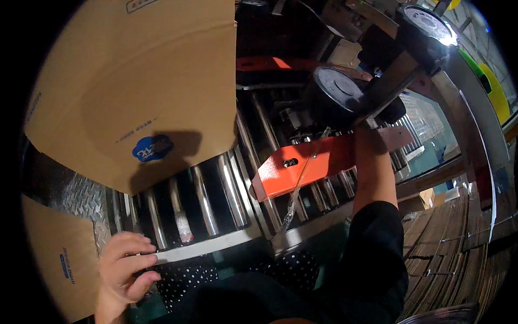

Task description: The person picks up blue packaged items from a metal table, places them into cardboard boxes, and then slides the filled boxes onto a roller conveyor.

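My left hand (125,264) hovers at the conveyor's near rail (202,247), fingers curved but apart, holding nothing I can see. My right forearm (373,173) reaches over an orange guide plate (307,163) to a machine's dark tape roll (337,89). Its hand disappears behind the metal arm and roll, so the fingers are hidden. A strip of clear tape (293,208) hangs from the machine, across the plate and down past the rollers. On the left, a large brown cardboard box (135,92) with a blue printed mark stands on the rollers (204,200).
A second brown cardboard piece (59,259) is at the lower left, beside a diamond-patterned metal plate (83,200). Stacked flat cardboard (453,259) fills the lower right. A round dark wheel (426,27) sits high on the machine frame.
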Available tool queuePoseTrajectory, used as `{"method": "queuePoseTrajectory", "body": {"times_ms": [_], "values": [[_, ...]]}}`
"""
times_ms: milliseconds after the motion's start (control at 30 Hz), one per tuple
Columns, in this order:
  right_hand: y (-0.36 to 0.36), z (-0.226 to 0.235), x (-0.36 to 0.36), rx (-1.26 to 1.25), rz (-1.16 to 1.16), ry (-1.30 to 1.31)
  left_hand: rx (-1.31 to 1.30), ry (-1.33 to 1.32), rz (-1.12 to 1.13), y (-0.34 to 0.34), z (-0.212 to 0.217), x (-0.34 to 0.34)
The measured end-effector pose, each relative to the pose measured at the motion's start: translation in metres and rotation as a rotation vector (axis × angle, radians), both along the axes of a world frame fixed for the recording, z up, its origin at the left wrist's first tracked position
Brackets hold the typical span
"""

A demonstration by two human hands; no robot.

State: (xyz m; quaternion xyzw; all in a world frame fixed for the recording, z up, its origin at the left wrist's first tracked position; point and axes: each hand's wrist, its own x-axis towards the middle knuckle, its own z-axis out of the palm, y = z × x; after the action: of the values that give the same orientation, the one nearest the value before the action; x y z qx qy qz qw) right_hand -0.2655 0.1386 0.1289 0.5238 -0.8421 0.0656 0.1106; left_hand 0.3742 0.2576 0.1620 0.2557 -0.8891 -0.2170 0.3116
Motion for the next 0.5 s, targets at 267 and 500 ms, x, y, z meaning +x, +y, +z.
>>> {"method": "queuePoseTrajectory", "body": {"times_ms": [267, 500], "values": [[-0.027, 0.000, -0.024, 0.030, -0.018, -0.030, 0.026, -0.150, 0.404, 0.041, -0.114, 0.019], [-0.040, -0.008, -0.038, 0.057, -0.048, -0.054, -0.119, -0.332, 0.567, 0.021, -0.162, 0.008]]}}
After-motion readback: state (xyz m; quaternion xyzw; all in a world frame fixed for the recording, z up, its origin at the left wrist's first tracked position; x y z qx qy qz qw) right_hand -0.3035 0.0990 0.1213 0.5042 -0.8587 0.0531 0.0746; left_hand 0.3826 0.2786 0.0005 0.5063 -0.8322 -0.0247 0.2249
